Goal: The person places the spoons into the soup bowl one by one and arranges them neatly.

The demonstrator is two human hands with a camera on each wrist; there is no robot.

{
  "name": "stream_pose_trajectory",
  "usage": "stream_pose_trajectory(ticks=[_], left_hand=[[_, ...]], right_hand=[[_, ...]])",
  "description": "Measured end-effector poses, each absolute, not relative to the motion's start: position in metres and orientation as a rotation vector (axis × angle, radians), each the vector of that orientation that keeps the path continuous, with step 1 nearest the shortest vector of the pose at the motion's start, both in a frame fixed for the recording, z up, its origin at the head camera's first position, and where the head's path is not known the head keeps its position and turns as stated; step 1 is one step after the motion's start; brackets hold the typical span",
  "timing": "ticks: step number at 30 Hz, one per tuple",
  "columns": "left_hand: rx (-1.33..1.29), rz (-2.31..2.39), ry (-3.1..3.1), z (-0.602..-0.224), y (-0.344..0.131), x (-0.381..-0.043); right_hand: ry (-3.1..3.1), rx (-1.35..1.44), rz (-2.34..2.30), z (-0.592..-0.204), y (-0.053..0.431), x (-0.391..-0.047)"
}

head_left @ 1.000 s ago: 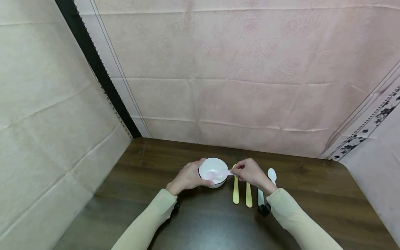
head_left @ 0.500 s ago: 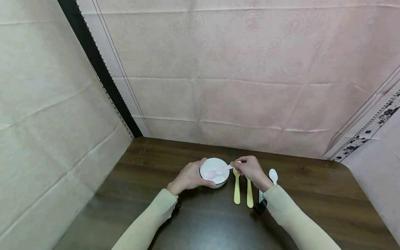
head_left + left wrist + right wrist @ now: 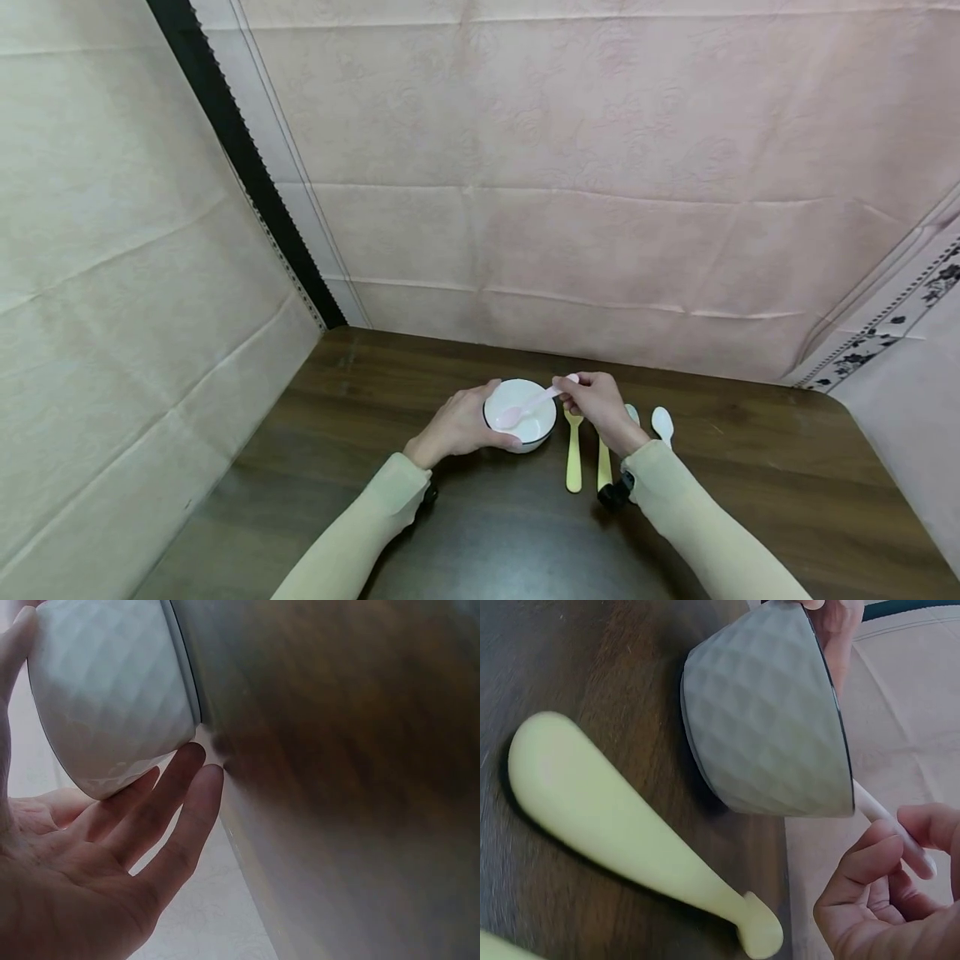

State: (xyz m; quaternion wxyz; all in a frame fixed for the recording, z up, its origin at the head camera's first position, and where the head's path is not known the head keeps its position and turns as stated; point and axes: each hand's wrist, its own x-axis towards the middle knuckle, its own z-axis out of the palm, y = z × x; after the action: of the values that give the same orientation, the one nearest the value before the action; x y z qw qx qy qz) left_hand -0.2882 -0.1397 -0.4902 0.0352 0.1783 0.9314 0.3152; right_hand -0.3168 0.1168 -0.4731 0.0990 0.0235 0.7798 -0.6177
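1. The right hand (image 3: 600,406) has finger and thumb closed together on the handle of the pink spoon (image 3: 542,401), near its end.
2. Leftward and downward from that pinch, the spoon slants over the rim, its head inside the white bowl (image 3: 769,724). Whether the head touches the bottom I cannot tell.
3. The left hand (image 3: 461,423) holds the bowl from the side away from the pinch, thumb on the near side, fingers around the far side. The bowl looks upright.
4. Done, as far as shown: the spoon's head is in the bowl and the bowl is steadied. Not yet done: the handle is not let go. I cannot make out any contents.
5. Below the pinch, a yellow utensil (image 3: 573,458) lies on the table (image 3: 787,483); another yellow utensil (image 3: 604,468) and a white spoon (image 3: 663,423) lie farther right, unheld.
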Motion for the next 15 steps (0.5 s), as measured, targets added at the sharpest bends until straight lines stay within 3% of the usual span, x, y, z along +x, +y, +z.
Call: stream_pose_trajectory(ticks=[15], left_hand=[[0.588, 0.986, 2.854, -0.491, -0.142, -0.288]], right_hand=[[2.315, 0.060, -1.774, -0.476, 0.104, -0.329]])
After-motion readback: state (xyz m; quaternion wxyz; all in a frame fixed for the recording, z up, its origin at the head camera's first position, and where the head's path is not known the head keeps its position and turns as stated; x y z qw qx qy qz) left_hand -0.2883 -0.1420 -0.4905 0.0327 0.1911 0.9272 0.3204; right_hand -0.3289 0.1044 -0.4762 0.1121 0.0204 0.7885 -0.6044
